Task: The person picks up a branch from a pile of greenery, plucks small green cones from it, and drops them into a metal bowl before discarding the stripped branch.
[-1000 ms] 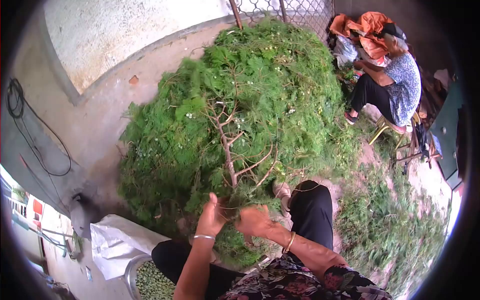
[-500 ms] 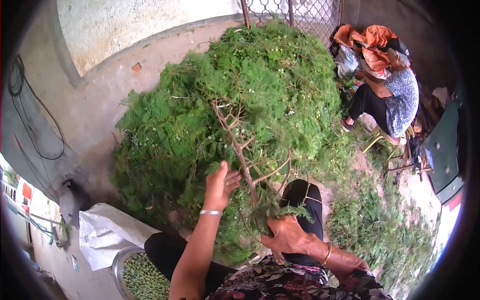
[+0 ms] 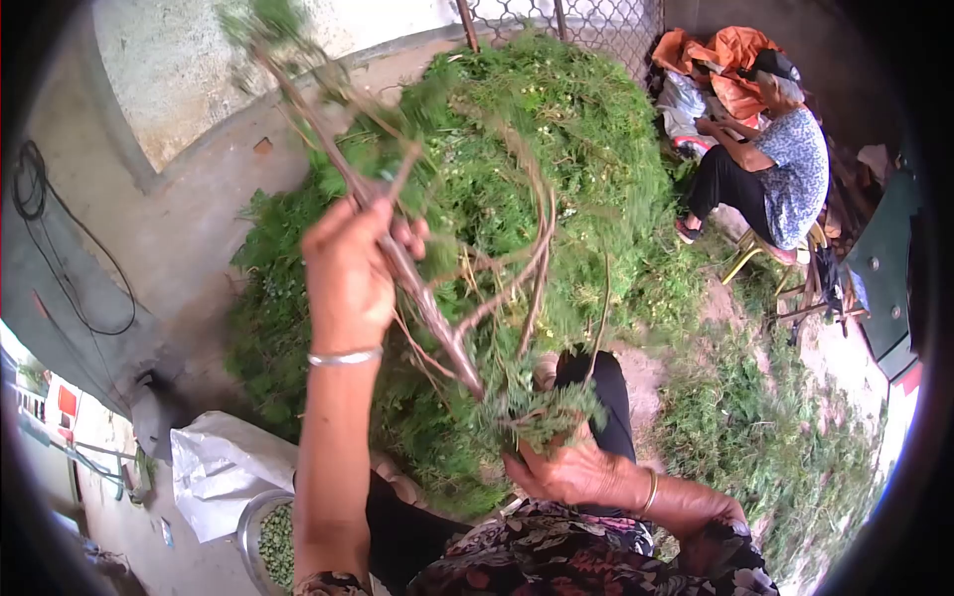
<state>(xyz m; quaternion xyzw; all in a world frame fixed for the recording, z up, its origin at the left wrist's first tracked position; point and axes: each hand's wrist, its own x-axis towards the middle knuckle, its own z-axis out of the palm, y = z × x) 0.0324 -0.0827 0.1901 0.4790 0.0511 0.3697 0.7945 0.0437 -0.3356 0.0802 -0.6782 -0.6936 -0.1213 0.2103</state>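
Concrete yard floor carries a huge green pile (image 3: 586,149) at 12 o'clock. Left hand (image 3: 348,273), grip closed, holds a branch (image 3: 429,310) at 10; right hand (image 3: 566,472) clasps its leafy base at 6. Bowl (image 3: 248,521) at 7 holds pods; most of the pile seems unworked.

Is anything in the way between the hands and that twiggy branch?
No, nothing visible. The left hand is wrapped around the bare stem of the branch, and the right hand grips the leafy tuft at its lower end. The green pile lies behind the branch, not between.
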